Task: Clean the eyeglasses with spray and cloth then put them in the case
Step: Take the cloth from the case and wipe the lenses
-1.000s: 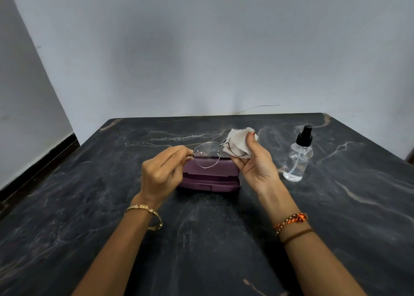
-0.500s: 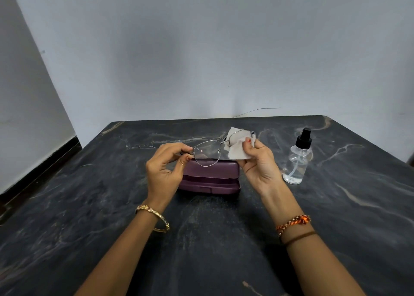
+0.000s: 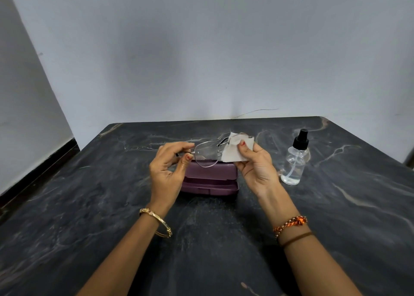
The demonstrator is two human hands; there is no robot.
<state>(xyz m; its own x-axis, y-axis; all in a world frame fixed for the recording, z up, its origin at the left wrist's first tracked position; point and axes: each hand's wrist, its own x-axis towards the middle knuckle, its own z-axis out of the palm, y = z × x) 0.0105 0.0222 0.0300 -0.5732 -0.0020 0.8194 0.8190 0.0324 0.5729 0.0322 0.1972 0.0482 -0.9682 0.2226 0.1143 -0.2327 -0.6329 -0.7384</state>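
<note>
I see a pale wall at the back, with a dark skirting strip low on the left. A thin wire sticks up from the desk's far edge.

The desk is dark marble with pale veins and fills the lower half of the view.

Both forearms come in from the bottom edge. Left wrist carries a gold bangle. Right wrist carries an orange braided band and a thin brown band just below it.

The case is purple, lid down, flat on the desk at centre, behind and below the hands.

Left hand is curled, with thumb and fingertips pinching the left end of the glasses at the hinge. Right hand is curled round the cloth, thumb pressing it onto the right lens.

The bottle is clear with a black pump top, upright on the desk, just right of the right hand, not touching it. It looks mostly empty, but I can't read the liquid level for sure.

The cloth is pale grey and folded over the right lens.

The glasses are thin metal frame, held in the air above the case, between both hands. The left lens is bare, the right one is covered by cloth. Temple arms point away from me.
</note>
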